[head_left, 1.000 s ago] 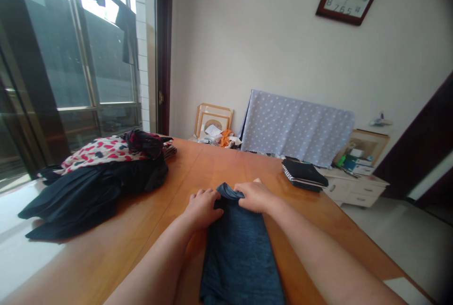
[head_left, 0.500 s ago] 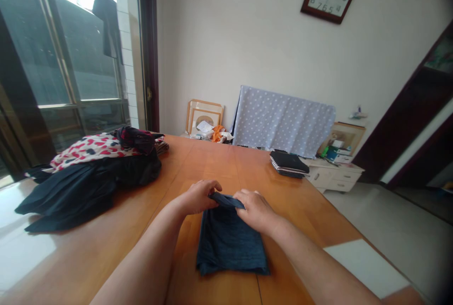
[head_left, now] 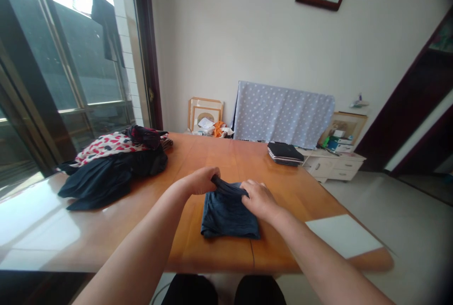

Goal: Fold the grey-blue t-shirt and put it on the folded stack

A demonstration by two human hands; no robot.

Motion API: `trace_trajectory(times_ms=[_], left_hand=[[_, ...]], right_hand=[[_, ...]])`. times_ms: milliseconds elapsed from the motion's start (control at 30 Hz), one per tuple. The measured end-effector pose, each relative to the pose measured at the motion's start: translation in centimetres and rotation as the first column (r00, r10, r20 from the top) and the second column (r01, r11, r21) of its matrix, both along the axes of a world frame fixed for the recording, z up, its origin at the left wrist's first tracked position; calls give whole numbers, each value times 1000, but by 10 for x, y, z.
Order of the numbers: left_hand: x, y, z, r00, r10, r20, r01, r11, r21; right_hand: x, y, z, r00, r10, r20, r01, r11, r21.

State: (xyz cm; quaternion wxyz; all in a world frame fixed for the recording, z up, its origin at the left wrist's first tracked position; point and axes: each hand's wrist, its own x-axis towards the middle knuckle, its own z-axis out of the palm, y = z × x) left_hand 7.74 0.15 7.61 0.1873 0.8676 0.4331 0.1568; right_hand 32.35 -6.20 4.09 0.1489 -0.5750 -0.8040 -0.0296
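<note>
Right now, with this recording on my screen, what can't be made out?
All in the head view:
Blue garment: its inner layers are hidden by its own folds, so its full shape can't be told.
Left grip: exact fingertip contact is hidden by the hand itself.
Wall clock: its top is cut off by the picture's upper edge.
Polka-dot cloth: it covers whatever it hangs over.

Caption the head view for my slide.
Left hand and right hand grip a dark blue garment on a wooden table, with clothes heap and folded stack beyond.
</note>
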Motion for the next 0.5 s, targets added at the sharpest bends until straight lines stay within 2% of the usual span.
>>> trace_trajectory(times_ms=[133,300,500], left_hand=[[-8,-21,-11,996,-3,93,-2,999,45],[-18,-54,-21,977,85,197,-107,989,105],[-20,-106,-23,978,90,190,-125,975,184]], right_hand=[[0,-19,4,996,83,-25,-82,995,57],[-2,-44,8,990,135,-40,-128,982,136],[0,-77,7,984,169,-56,-155,969,195]])
